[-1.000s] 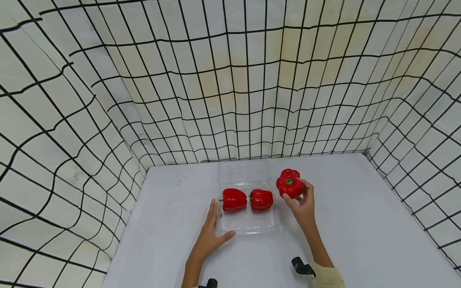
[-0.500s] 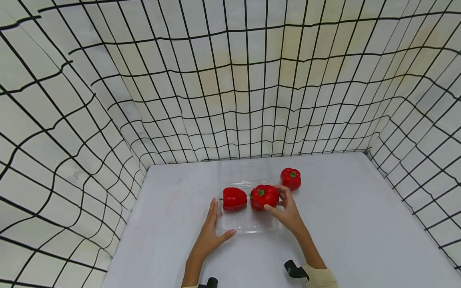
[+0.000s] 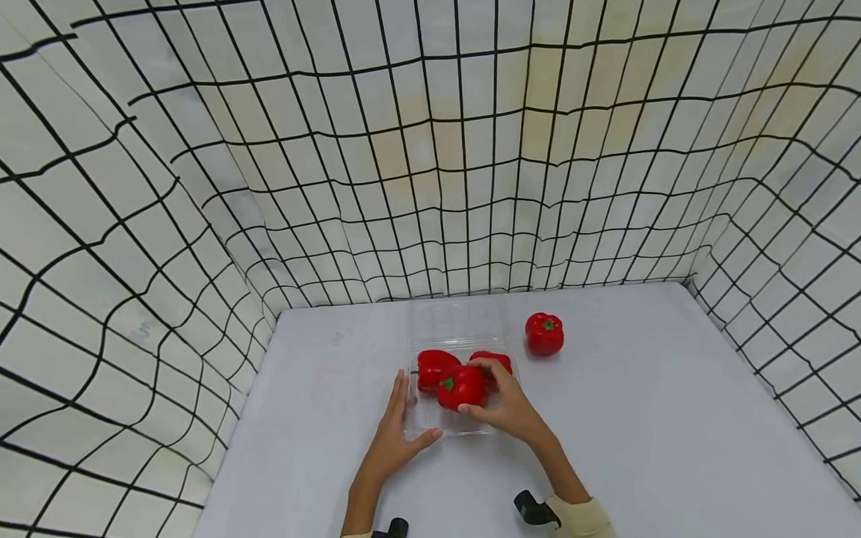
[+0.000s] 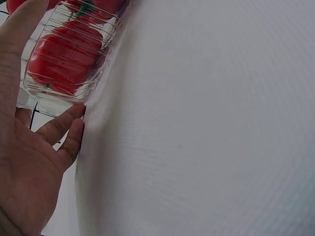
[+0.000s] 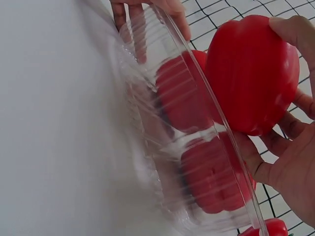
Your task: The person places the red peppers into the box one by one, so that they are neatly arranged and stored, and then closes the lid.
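My right hand [image 3: 507,409] grips a red bell pepper [image 3: 462,388] between thumb and fingers, over the front part of a clear plastic clamshell box [image 3: 430,422]. In the right wrist view this held pepper [image 5: 251,73] is at the box's rim, above the peppers inside. Two red bell peppers lie in the box: a left one [image 3: 436,368] and a right one [image 3: 499,360], partly covered by my right hand. My left hand [image 3: 393,437] is spread with straight fingers along the box's left side. In the left wrist view its fingertips [image 4: 76,110] are at the box's end.
One more red bell pepper [image 3: 544,334] sits on the white table [image 3: 646,418], right of the box. The box's raised or folded-back lid [image 3: 457,320] lies behind it. White walls with black netting [image 3: 471,149] enclose the table's back and sides.
My right hand has carried its bell pepper leftward, from beside the pepper on the table to over the box. The left hand has stayed at the box's left side.
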{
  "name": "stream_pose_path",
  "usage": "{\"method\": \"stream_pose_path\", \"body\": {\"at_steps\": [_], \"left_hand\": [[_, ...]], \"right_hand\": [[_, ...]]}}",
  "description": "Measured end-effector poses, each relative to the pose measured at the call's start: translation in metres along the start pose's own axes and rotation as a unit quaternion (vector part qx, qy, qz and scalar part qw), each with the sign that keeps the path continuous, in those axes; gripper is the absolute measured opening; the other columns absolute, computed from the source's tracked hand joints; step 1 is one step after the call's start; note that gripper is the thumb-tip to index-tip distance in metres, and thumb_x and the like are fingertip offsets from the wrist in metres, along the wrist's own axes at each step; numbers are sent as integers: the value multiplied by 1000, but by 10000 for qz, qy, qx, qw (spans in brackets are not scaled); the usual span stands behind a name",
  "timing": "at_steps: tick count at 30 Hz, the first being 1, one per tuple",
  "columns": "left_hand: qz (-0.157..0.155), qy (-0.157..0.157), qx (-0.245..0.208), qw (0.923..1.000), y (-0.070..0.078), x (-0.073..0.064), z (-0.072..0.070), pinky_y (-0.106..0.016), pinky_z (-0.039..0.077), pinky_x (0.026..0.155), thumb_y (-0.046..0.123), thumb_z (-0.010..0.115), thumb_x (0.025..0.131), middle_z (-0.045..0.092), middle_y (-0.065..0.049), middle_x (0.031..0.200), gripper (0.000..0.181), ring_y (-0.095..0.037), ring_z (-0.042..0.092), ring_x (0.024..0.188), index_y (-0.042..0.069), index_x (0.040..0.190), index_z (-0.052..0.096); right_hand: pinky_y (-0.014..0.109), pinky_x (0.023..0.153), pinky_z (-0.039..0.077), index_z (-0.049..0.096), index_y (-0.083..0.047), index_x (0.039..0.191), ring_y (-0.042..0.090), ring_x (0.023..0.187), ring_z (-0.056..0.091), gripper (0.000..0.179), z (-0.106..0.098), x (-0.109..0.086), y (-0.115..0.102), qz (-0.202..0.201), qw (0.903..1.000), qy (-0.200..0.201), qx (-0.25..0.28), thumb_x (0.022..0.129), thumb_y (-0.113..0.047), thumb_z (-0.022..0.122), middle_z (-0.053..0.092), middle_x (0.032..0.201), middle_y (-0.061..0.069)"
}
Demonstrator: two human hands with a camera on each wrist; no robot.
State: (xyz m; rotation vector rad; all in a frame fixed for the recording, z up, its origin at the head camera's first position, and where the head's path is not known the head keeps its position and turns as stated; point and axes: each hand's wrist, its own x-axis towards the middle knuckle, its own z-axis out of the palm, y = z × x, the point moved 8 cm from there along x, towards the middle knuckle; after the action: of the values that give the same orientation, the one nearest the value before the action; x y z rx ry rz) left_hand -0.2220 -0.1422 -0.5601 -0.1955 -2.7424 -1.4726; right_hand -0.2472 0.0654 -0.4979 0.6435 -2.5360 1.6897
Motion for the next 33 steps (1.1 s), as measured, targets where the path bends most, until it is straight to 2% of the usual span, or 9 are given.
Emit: {"method": "stream_pose_path", "body": {"at_steps": [10, 17, 23, 27, 33], "left_hand": [[127, -19, -88, 9999, 2, 0, -1, -52, 41, 107, 52, 78, 74, 8, 3, 166, 112, -34, 29, 147, 20, 158, 12], [124, -25, -102, 9999, 1, -1, -2, -50, 40, 108, 55, 79, 72, 9, 4, 166, 115, -32, 23, 149, 20, 158, 12], [128, 7, -59, 9999, 1, 0, -2, -53, 42, 106, 56, 79, 71, 10, 4, 166, 115, -32, 20, 150, 19, 158, 14], [158, -24, -65, 9999, 1, 0, -1, -54, 39, 108, 55, 79, 72, 9, 4, 166, 114, -32, 19, 151, 18, 158, 13], [232, 13, 0, 9997, 0, 0, -2, -56, 35, 110, 53, 79, 72, 10, 2, 166, 113, -32, 17, 151, 16, 158, 14]], "right_hand": [[47, 94, 56, 46, -11, 137, 27, 127, 52, 78, 27, 2, 0, 85, 9990, -266, -362, 72, -29, 85, 55, 136, 8], [44, 92, 58, 48, -9, 133, 25, 124, 54, 73, 40, 5, -2, -180, 9978, -307, -555, 75, -32, 84, 57, 132, 7], [47, 93, 57, 51, -14, 132, 26, 123, 52, 68, 45, 4, 0, -109, 9946, -358, -970, 76, -38, 82, 53, 127, 7], [46, 93, 56, 53, -15, 133, 26, 121, 53, 66, 45, 3, 1, -80, 9933, -382, -1087, 78, -38, 81, 53, 125, 8], [37, 89, 59, 59, -12, 130, 20, 107, 58, 56, 46, 2, -1, -372, 9905, -374, -1268, 81, -31, 79, 58, 119, 7]]}}
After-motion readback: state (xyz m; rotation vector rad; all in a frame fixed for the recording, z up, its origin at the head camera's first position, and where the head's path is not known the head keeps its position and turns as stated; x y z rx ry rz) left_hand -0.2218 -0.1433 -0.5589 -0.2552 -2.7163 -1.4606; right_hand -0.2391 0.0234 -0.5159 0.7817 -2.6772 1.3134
